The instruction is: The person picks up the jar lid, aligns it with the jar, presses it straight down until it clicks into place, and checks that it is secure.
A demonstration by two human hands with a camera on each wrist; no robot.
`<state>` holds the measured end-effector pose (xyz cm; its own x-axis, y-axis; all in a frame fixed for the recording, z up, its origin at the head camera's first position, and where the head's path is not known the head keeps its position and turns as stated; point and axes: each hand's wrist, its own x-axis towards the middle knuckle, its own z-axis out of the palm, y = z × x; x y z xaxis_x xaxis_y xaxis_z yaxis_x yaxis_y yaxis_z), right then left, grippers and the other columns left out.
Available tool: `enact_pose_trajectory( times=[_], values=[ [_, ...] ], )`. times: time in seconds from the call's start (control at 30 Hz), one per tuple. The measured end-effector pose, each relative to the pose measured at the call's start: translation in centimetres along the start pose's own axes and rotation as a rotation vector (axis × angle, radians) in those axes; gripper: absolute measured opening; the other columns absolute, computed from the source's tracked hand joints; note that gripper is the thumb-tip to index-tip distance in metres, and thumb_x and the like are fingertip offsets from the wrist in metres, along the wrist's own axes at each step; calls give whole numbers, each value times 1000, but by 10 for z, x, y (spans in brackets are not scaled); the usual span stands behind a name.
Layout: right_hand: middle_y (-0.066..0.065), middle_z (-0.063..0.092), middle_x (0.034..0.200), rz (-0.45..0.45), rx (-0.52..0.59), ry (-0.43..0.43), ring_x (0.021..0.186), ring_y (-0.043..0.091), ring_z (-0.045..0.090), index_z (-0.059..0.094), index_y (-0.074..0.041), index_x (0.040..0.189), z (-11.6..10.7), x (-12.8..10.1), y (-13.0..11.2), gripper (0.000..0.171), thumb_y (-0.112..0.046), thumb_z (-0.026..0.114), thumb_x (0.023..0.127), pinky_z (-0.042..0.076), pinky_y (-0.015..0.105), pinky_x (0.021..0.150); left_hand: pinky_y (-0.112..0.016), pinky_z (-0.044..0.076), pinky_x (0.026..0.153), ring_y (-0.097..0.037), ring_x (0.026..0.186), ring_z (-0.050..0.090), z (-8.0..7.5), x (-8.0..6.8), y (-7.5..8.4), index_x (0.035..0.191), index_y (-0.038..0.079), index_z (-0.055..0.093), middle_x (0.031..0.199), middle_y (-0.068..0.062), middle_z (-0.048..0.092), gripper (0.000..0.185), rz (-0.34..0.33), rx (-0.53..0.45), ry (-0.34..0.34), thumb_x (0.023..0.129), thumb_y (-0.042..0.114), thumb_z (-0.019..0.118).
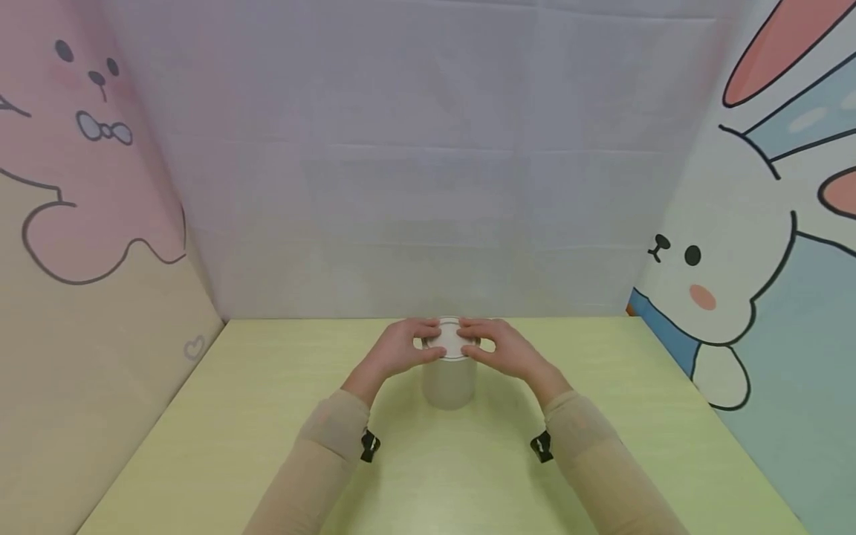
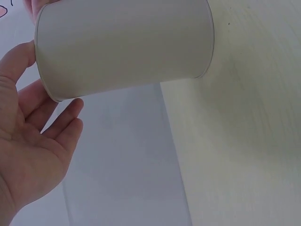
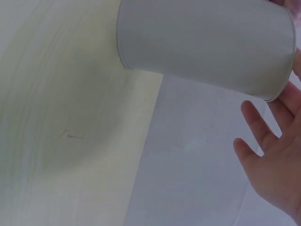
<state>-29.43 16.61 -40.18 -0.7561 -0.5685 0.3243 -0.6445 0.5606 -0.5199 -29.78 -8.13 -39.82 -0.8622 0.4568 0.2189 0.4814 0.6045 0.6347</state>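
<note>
A plain white cylindrical canister (image 1: 449,385) stands upright on the pale yellow table, near its far edge. Its round white top (image 1: 452,339) has a thin dark ring along the rim. My left hand (image 1: 404,346) grips the top rim from the left, thumb at the near side and fingers toward the back. From the right, my right hand (image 1: 503,348) holds the same rim in a mirrored way. In the left wrist view, the fingertips (image 2: 21,61) meet the rim end of the canister (image 2: 124,44). The right wrist view shows fingers behind the rim, with two lower fingers apart from the wall.
The yellow table (image 1: 287,394) reaches back to a pale hanging cloth (image 1: 414,186). A side panel with a pink cartoon animal (image 1: 100,200) stands at the left, and one with a white rabbit (image 1: 722,267) at the right. Black wrist straps (image 1: 370,446) show under both sleeves.
</note>
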Motion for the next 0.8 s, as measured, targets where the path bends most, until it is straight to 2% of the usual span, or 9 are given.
enact_pose_trajectory(
  times=[0.2, 0.37, 0.53, 0.7, 0.8],
  values=[
    [12, 56, 141, -42, -4, 112, 127, 38, 50, 68, -2, 126, 11, -4, 8, 37, -16, 72, 92, 35, 58, 106, -47, 36, 111, -25, 138, 42, 12, -4, -12, 135, 8, 63, 146, 0, 51, 49, 15, -46, 53, 93, 33, 71],
    [12, 57, 140, -72, -46, 181, 126, 38, 50, 68, -2, 125, 16, -6, 10, 37, -15, 72, 91, 36, 57, 106, -49, 35, 111, -26, 139, 41, 20, -9, -18, 136, 8, 62, 148, -2, 50, 48, 57, -96, 120, 94, 32, 69],
    [15, 54, 142, -105, -134, 200, 131, 42, 45, 62, 1, 132, 19, -9, 10, 41, -13, 67, 94, 33, 57, 109, -48, 32, 113, -27, 141, 37, 27, -12, -19, 144, 6, 52, 153, -5, 43, 54, 73, -121, 171, 97, 29, 65],
    [20, 50, 144, -97, -117, 227, 133, 42, 42, 57, 4, 136, 18, -16, 9, 43, -10, 64, 96, 31, 57, 110, -50, 32, 112, -32, 142, 35, 26, -20, -15, 148, 2, 43, 154, -14, 39, 58, 52, -165, 207, 100, 26, 62],
    [21, 49, 144, -99, -113, 240, 133, 42, 42, 56, 5, 136, 16, -23, 10, 44, -10, 63, 95, 32, 58, 109, -50, 31, 113, -34, 142, 34, 23, -28, -17, 149, -1, 41, 154, -16, 38, 60, 32, -126, 206, 100, 28, 61]
  ],
)
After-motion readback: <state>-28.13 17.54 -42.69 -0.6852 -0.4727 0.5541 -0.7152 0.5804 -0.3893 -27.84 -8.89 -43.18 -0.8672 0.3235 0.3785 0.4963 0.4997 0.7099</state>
